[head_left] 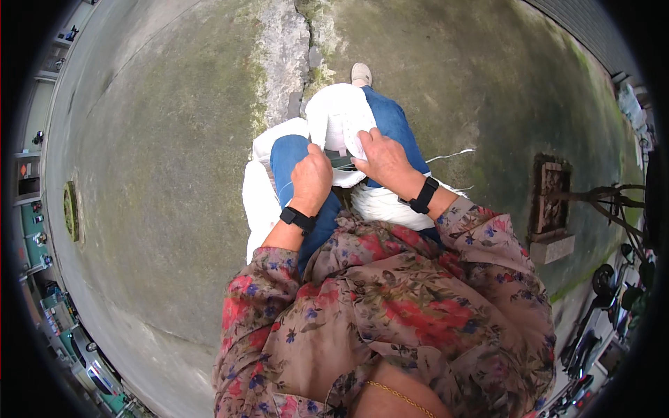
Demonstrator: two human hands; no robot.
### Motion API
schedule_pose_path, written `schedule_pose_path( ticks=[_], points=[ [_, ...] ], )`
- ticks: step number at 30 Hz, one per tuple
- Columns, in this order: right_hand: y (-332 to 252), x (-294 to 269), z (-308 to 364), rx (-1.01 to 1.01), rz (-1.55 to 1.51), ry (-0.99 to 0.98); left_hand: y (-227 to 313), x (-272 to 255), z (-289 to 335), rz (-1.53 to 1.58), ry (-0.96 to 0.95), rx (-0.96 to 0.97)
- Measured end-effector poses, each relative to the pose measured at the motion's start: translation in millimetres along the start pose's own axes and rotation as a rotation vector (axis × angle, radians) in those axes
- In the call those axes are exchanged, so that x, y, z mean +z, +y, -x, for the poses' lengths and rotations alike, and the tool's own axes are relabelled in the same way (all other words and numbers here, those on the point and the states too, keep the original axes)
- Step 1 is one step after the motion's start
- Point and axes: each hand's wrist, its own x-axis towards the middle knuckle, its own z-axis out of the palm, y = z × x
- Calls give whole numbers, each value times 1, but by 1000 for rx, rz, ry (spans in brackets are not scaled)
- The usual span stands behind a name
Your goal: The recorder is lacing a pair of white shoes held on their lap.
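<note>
A white, curved piece with a row of small holes [350, 115], which looks like a shoe upper, lies over my lap between my knees. My right hand [385, 157] is closed, its thumb and fingers pinching the right edge of this piece. To the left, my left hand [311, 179] is closed in a pinch close to the white material; what it grips is too small to name. Dark green material [341, 161] shows between the two hands. A bundle of white cords [387, 206] rests on my lap below my right hand, and loose cord ends [451, 155] stick out to the right.
More white pieces [259, 202] hang over my left leg. Mossy concrete ground [174, 139] surrounds me, with a cracked pale strip [284, 56] ahead. On the right stand a brick-edged planter [552, 202] and parked motorbikes [592, 327]; a car [94, 359] is far left.
</note>
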Motion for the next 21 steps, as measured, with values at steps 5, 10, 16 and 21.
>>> schedule_pose_path(
  ticks=[5, 10, 16, 21],
  points=[
    [7, 17, -2, 13, -30, 91, 2, -4, 14, -37, -13, 23],
    [-5, 9, -2, 0, -64, 29, -1, -5, 10, 45, -39, 67],
    [4, 5, 0, 17, -142, -70, 1, -29, 36, 152, -122, 165],
    [-15, 2, 8, -234, -170, 27, -15, -37, 37, -139, -90, 297]
  ],
)
